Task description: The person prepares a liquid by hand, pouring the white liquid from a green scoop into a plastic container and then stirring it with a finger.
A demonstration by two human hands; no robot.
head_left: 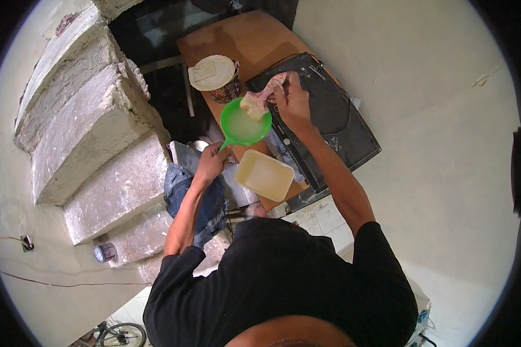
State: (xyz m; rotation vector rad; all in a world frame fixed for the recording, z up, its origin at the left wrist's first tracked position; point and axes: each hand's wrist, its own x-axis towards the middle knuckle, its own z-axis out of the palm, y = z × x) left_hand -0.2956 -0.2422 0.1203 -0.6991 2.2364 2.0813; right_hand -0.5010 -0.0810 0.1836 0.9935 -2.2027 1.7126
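My left hand [210, 165] grips the short handle of a round green plastic strainer [223, 127]. Its inside looks pale; I cannot tell mesh from contents there. Above the strainer's far right rim, my right hand [294, 107] is closed on a crumpled pink-and-white packet [267, 92]. A lumpy pale-yellow mass shows at the packet's lower end, over the strainer. Just nearer to me stands a cream rectangular tub [289, 186] with something whitish inside.
A patterned bucket [226, 91] with a pale lid stands on the brown tabletop [243, 40]. To the right lies a black flat panel [341, 124]. Rough concrete steps [98, 127] rise at left, with blue denim cloth [182, 191] beside them and a can [105, 253] on one.
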